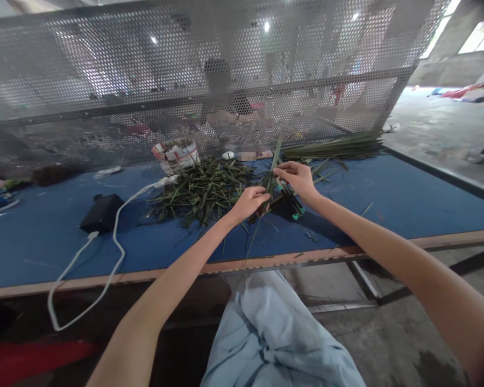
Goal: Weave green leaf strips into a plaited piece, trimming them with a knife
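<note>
My left hand and my right hand meet above a blue-topped table. Both grip narrow green leaves, which look like bamboo, and the right fingertips pinch them near the upper part. A loose heap of dark green leaves lies just left of my left hand. Beneath my hands sits a black object with teal parts, partly hidden. A bundle of long green leaves lies along the far side of the table.
A black power adapter with a white cable lies left, the cable hanging over the table's front edge. A printed paper carton stands behind the heap. A perforated metal screen rises beyond the table, with a person behind it.
</note>
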A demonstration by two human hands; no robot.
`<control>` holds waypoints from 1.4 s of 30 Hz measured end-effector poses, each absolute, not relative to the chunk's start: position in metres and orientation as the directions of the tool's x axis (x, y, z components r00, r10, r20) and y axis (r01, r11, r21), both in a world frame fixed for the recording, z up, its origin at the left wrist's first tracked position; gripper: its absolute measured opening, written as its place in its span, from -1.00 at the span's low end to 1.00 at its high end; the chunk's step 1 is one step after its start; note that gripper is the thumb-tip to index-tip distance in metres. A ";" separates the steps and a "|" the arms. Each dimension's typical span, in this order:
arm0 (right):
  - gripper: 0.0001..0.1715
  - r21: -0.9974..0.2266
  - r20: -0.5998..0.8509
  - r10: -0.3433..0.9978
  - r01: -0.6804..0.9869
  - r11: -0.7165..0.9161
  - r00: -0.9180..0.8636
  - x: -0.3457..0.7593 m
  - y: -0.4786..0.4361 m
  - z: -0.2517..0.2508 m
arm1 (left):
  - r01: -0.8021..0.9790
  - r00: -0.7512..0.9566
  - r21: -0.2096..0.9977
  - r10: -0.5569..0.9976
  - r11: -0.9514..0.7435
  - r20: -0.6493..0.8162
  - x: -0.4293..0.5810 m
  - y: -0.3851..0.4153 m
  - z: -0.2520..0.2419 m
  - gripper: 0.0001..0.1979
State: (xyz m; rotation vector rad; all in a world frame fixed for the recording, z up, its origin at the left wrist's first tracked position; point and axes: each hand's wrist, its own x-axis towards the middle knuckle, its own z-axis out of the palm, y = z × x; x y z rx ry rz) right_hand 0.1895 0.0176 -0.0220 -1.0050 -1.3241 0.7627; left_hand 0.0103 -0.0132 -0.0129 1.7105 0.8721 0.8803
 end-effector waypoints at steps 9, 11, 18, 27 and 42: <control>-0.51 -0.880 0.410 0.910 0.236 0.412 -0.058 0.188 0.014 -0.019 | 0.105 0.355 0.956 0.908 -0.275 0.223 0.008 -0.006 -0.012 -0.79; -0.48 -0.852 0.403 0.894 0.276 0.445 -0.196 0.185 0.009 -0.018 | 0.091 0.361 0.958 0.906 -0.271 0.222 0.008 -0.006 -0.011 -0.80; -0.51 -0.913 0.319 0.909 0.172 0.371 -0.269 0.179 0.000 -0.013 | 0.080 0.440 0.955 0.870 -0.286 0.223 0.008 -0.002 -0.019 -0.84; -0.53 -0.911 0.335 0.906 0.157 0.382 -0.257 0.180 0.001 -0.013 | 0.019 0.395 0.991 0.911 -0.134 0.116 0.008 -0.007 -0.011 -0.82; -0.64 -0.912 0.330 0.897 0.144 0.384 -0.295 0.183 0.010 -0.019 | -0.109 0.468 0.994 0.884 0.032 0.023 0.000 0.006 -0.018 -0.75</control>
